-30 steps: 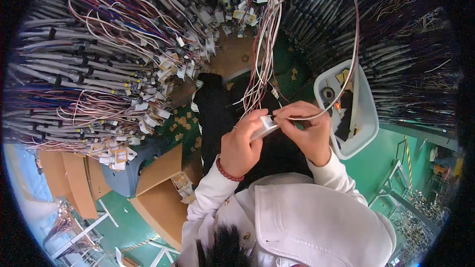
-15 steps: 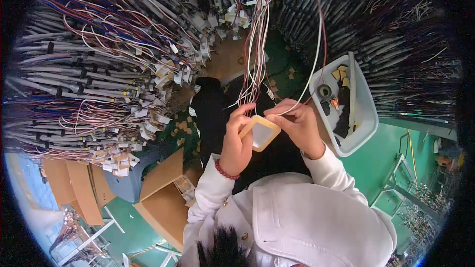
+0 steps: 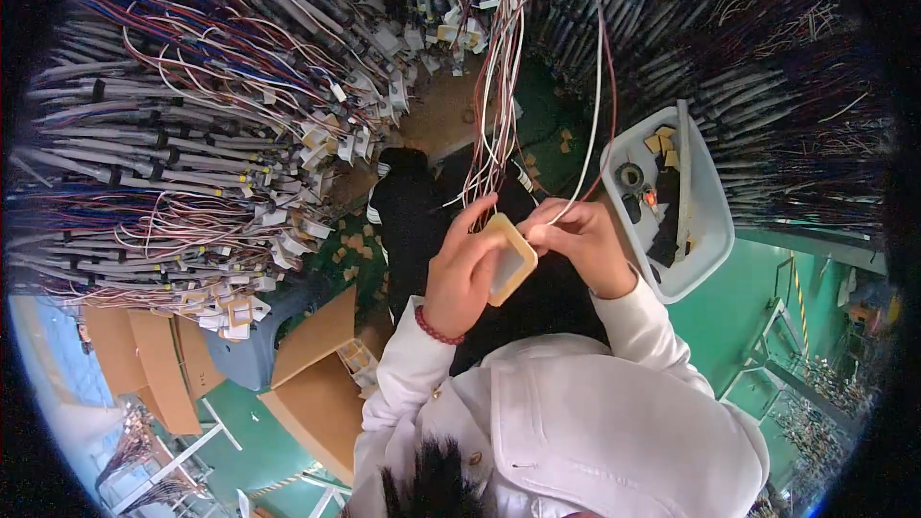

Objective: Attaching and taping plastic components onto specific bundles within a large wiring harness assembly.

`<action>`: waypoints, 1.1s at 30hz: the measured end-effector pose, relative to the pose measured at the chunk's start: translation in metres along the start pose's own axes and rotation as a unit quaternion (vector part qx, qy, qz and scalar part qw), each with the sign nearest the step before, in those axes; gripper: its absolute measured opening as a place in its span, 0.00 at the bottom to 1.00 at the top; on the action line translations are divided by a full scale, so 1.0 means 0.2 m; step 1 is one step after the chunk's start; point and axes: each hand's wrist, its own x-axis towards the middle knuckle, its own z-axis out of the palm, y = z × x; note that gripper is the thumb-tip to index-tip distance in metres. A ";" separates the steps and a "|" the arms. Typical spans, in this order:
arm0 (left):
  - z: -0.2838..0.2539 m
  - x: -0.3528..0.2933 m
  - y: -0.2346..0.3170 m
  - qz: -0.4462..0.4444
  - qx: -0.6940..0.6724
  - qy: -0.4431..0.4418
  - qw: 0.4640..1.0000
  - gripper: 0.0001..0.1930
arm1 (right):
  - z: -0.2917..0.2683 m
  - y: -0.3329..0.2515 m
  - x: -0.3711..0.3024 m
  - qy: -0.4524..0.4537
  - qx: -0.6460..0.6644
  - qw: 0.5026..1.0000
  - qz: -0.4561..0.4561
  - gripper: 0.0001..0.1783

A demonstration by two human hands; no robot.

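Note:
My left hand [image 3: 459,278] grips a small square housing [image 3: 527,259] with a yellowish rim and a pale inside, its open face tilted toward the right. Pinched in the fingers of my right hand [image 3: 587,247] are a white wire and a dark red wire [image 3: 610,86], close against the housing's right edge. Both wires loop down from above. A bundle of white and red wires [image 3: 501,86] hangs beside them and ends near my left fingertips. The wire ends at the housing are hidden by my fingers.
To the right stands a white plastic bin [image 3: 712,206] with a tape roll [image 3: 628,176] and yellowish pieces [image 3: 660,142] inside. Racks of grey cables [image 3: 144,153] crowd the left and far sides. An open cardboard box [image 3: 312,412] sits at lower left.
The housing has turned, its open face swinging to the right and showing more edge-on. The looped wires have shifted left, and my right hand has moved slightly.

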 end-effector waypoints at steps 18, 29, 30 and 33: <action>0.07 -0.03 -0.02 -0.019 0.036 0.067 0.997 0.14 | 0.08 0.05 -0.03 0.094 -0.030 0.994 -0.039 0.04; 0.05 -0.02 0.01 0.028 0.067 0.052 0.996 0.12 | -0.03 0.02 -0.02 0.002 -0.114 0.993 0.031 0.08; 0.04 -0.01 0.00 0.010 0.039 0.041 0.998 0.11 | -0.03 0.01 -0.02 -0.039 -0.061 0.996 0.042 0.09; 0.02 0.00 0.00 -0.012 0.028 0.043 0.999 0.11 | -0.01 0.00 -0.01 -0.088 0.019 0.995 0.035 0.14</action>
